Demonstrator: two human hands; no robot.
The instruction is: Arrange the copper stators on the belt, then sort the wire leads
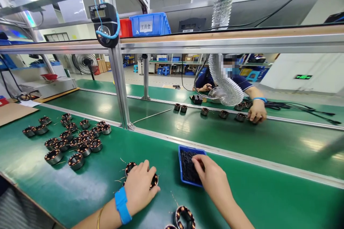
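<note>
My left hand (pixel 141 184), with a blue band at the wrist, lies over a small group of copper-wound motor stators (pixel 130 167). Its thumb and fingers curve around one stator (pixel 154 181), which the hand partly covers. In front of me to the right stands a small blue tray (pixel 180 167) filled with short black tube-like pieces (pixel 189 166). My right hand (pixel 213 177) reaches over its right side, thumb and index finger pinched together; anything between the fingertips is too small to make out. Nearer to me sits another stator (pixel 185 218), cut off by the lower edge.
Many stators (pixel 83 139) cluster on the green bench at the left. Beyond a metal rail, a co-worker's hand (pixel 257 111) touches a row of stators (pixel 223 114). A metal post (pixel 118 86) rises ahead; a flexible duct (pixel 225 82) hangs beyond it. Black cables (pixel 301 107) lie far right.
</note>
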